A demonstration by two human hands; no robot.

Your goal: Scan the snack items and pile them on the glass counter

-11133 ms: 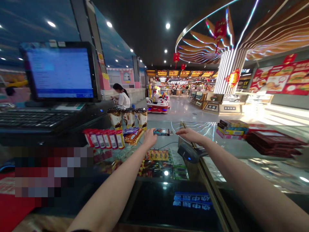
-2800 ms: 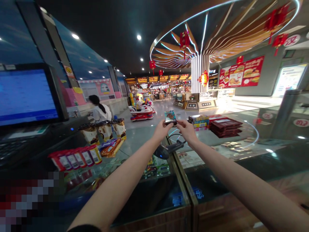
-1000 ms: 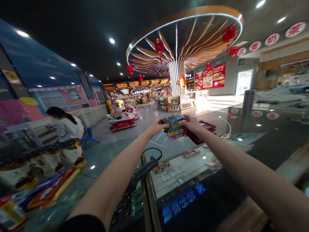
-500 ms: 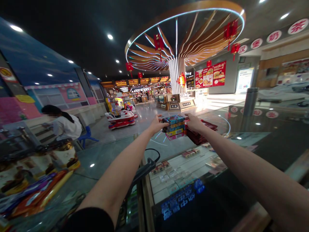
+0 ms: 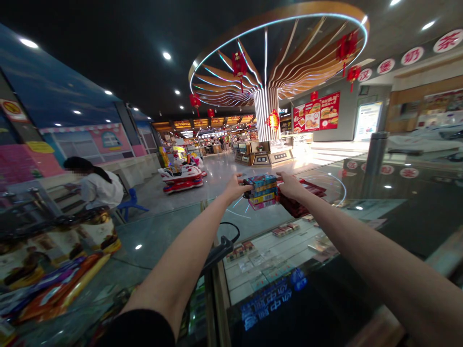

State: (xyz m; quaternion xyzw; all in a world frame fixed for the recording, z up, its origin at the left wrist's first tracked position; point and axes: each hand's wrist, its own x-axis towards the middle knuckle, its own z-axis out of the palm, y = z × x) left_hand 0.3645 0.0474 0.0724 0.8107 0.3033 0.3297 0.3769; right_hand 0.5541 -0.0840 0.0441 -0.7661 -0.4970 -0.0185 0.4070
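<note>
A stack of several small colourful boxes (image 5: 263, 193), blue at the top, yellow and pink lower down, sits on the far part of the glass counter. My left hand (image 5: 234, 188) grips its left side, thumb toward me. At the stack's right edge, my right hand (image 5: 289, 185) presses with bent fingers, partly hidden behind the hand itself. Dark red packets (image 5: 304, 198) lie right beside the stack, under and behind my right wrist. Both arms are stretched far forward.
Between my arms lies a black handheld scanner (image 5: 220, 250) with a cable. Small packs show in the glass display counter (image 5: 260, 238). Bagged goods (image 5: 65, 284) stand and lie at left. A grey cylinder (image 5: 376, 152) stands at right. Beyond sit a person (image 5: 103, 188) and a blue chair (image 5: 132, 202).
Hands and stack stay almost in place. The whole view has shifted very slightly.
</note>
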